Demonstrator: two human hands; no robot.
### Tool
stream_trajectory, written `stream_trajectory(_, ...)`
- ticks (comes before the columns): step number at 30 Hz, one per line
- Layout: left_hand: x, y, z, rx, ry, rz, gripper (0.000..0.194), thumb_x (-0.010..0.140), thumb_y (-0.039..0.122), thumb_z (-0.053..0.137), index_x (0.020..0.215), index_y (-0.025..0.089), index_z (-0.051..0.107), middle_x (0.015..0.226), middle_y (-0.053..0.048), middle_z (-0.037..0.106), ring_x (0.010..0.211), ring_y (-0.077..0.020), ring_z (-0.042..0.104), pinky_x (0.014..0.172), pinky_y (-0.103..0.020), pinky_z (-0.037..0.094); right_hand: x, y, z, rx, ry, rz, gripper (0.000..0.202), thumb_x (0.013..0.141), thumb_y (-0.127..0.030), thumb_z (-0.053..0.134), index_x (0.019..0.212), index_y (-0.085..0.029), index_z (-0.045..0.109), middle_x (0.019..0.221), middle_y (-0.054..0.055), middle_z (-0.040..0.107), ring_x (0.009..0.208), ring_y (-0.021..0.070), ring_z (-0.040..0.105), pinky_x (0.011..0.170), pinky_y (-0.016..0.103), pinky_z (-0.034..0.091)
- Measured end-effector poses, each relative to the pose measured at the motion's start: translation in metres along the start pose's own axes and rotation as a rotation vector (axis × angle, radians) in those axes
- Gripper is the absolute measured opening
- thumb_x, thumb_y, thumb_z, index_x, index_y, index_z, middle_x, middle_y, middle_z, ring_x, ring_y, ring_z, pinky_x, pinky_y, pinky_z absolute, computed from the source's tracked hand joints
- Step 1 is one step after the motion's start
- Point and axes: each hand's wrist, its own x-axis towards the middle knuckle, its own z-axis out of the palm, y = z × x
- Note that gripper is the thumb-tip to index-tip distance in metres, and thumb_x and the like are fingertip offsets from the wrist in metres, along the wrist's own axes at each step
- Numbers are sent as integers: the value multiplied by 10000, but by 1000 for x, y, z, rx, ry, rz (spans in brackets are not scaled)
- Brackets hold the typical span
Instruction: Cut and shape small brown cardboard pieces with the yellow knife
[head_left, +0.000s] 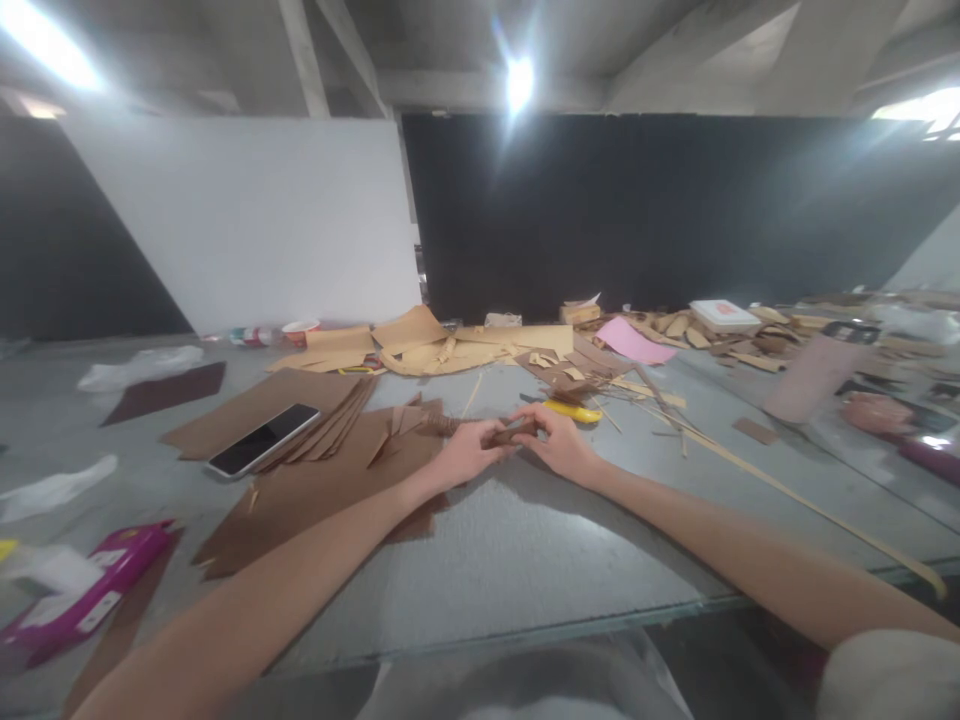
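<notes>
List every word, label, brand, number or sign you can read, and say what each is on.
No text can be read.
Magenta packet: pale label patches, too blurred.
White box: reddish mark on top, too small.
Red-and-white cup: any print too small.
Phone: dark screen, no text visible.

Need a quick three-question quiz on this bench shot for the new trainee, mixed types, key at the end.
1. True or false: the phone lies to the left of the left hand.
2. Which is nearest the right hand? A) pink sheet; B) yellow tool; C) white box.
3. Fill in the colour: between them, both hands hold a small ____ piece.

Key: 1 true; 2 B; 3 brown.
</notes>
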Motion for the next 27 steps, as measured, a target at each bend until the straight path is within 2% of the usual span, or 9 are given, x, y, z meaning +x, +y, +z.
stream_trajectory(10, 0, 2, -2, 18, -16, -10, 275, 909, 412, 667, 809, 161, 720, 738, -12, 679, 703, -165, 608, 690, -263, 461, 0, 4, 2, 8, 22, 15, 237, 919, -316, 710, 1136, -231, 669, 839, 5, 744, 773, 202, 679, 752, 321, 494)
stream_trajectory(20, 1, 3, -3, 74, 37, -12, 389, 933, 493, 663, 742, 156, 703, 692, -20, 688, 660, -161, 622, 667, -260, 459, 3, 13, 2, -2, 91, -7, 249, 931, -412, 707, 1093, -226, 671, 758, -16, 658, 682, 180, 617, 671, 301, 470)
stream_trajectory(27, 2, 1, -4, 74, 41, -17, 385, 929, 482, 664, 724, 158, 691, 689, -30, 698, 645, -159, 627, 648, -257, 459, 4, 15, 2, 35, 82, 27, 245, 933, -417, 718, 1077, -226, 671, 747, -15, 686, 691, 191, 665, 720, 326, 501)
